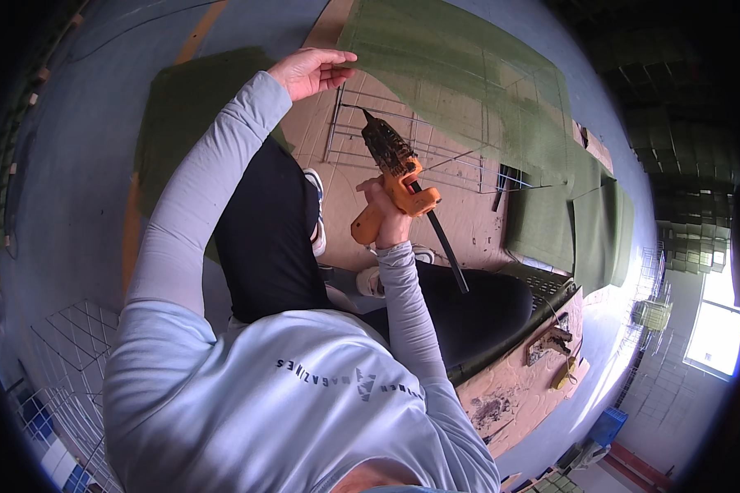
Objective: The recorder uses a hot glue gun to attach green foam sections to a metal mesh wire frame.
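Note:
My right hand [389, 215] is closed round the handle of an orange glue gun [411, 195]. Dark, crusted residue covers its front end, and the narrow nozzle points up and to the left. A black glue stick [448, 251] sticks out of its back. Farther out, my left hand [308, 74] has its fingers stretched and somewhat apart, the tips at the left edge of a green mesh cloth [469, 74]. Whether they touch the cloth I cannot tell. Partly under the cloth is a metal wire grid [370, 152], which lies on brown cardboard [312, 135].
More green cloth lies on the floor at left [193, 115] and in folds at right [584, 222]. Beside my right leg is a dark perforated crate [543, 283], near stained cardboard [510, 403]. Wire racks [70, 353] stand at lower left; stacked green goods [691, 172] line the right.

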`<control>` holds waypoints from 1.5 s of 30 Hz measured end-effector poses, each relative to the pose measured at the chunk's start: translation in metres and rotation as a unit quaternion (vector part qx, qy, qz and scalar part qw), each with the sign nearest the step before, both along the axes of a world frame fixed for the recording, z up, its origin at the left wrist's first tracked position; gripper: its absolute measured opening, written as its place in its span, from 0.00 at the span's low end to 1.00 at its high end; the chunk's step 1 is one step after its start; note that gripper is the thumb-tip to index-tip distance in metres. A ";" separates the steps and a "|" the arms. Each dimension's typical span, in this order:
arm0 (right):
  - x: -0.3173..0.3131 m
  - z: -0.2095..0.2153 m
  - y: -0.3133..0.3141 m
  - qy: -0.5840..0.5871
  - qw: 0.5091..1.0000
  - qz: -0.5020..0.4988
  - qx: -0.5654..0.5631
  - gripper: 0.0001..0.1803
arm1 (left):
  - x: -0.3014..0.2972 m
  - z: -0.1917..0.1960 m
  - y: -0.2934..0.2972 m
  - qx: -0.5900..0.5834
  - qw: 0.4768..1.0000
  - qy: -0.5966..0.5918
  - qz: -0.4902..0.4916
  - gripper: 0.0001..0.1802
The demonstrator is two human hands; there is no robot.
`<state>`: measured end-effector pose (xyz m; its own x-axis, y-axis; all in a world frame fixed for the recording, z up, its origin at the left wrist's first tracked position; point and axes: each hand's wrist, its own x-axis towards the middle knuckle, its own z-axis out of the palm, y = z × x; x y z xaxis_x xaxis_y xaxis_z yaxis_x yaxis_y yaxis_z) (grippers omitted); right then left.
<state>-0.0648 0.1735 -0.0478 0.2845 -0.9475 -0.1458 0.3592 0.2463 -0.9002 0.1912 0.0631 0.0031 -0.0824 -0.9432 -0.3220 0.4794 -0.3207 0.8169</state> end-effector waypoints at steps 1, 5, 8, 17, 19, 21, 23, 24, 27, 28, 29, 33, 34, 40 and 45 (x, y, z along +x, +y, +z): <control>0.000 0.002 0.000 0.000 1.000 -0.003 0.005 0.09 | -0.001 0.000 0.000 0.000 1.000 0.000 0.000 0.13; 0.003 0.000 -0.001 0.020 1.000 0.010 -0.013 0.10 | -0.006 0.000 -0.003 -0.004 1.000 0.001 -0.006 0.13; 0.010 -0.004 0.001 0.013 1.000 0.022 -0.013 0.10 | -0.008 0.001 -0.004 -0.010 1.000 -0.001 -0.011 0.13; 0.006 -0.014 0.000 0.021 1.000 0.019 -0.013 0.11 | -0.005 0.004 -0.002 -0.010 1.000 0.005 0.003 0.13; 0.004 -0.012 0.000 0.030 0.999 0.023 -0.021 0.11 | -0.004 0.004 -0.003 -0.008 1.000 0.005 0.005 0.12; 0.004 -0.006 0.002 -0.022 1.000 -0.007 0.001 0.08 | -0.003 0.003 -0.003 -0.015 1.000 0.011 0.003 0.12; 0.001 -0.002 0.002 -0.013 1.000 -0.008 -0.006 0.08 | -0.005 0.004 -0.003 -0.017 1.000 0.014 0.005 0.12; 0.000 -0.001 0.002 -0.005 1.000 -0.008 -0.013 0.09 | -0.006 0.005 -0.003 -0.019 1.000 0.016 0.007 0.12; -0.001 -0.001 0.001 -0.010 1.000 -0.018 -0.010 0.08 | -0.005 0.004 -0.003 -0.020 1.000 0.016 0.003 0.12; -0.002 -0.001 0.001 -0.010 1.000 -0.018 -0.011 0.08 | -0.005 0.004 -0.003 -0.020 1.000 0.016 0.003 0.12; -0.003 0.000 0.001 -0.005 1.000 -0.018 -0.012 0.09 | -0.005 0.005 -0.002 -0.017 1.000 0.017 0.008 0.12; -0.007 -0.007 0.000 -0.002 1.000 -0.031 -0.001 0.10 | -0.003 0.004 -0.003 -0.020 0.999 0.023 0.009 0.12; -0.008 -0.008 0.000 -0.002 0.999 -0.032 -0.001 0.10 | -0.004 0.004 -0.002 -0.020 0.999 0.023 0.009 0.12; -0.010 -0.012 0.000 -0.010 0.999 -0.042 -0.015 0.10 | -0.006 0.005 -0.004 -0.020 1.000 0.021 0.012 0.12; -0.002 -0.014 0.002 -0.003 1.000 -0.009 -0.016 0.11 | -0.011 0.005 -0.005 -0.021 1.000 0.020 0.007 0.12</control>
<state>-0.0666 0.1752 -0.0622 0.2689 -0.9565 -0.1130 0.3686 0.2106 -0.9054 0.1806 0.0580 0.0081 -0.0817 -0.9567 -0.2794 0.5164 -0.2804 0.8092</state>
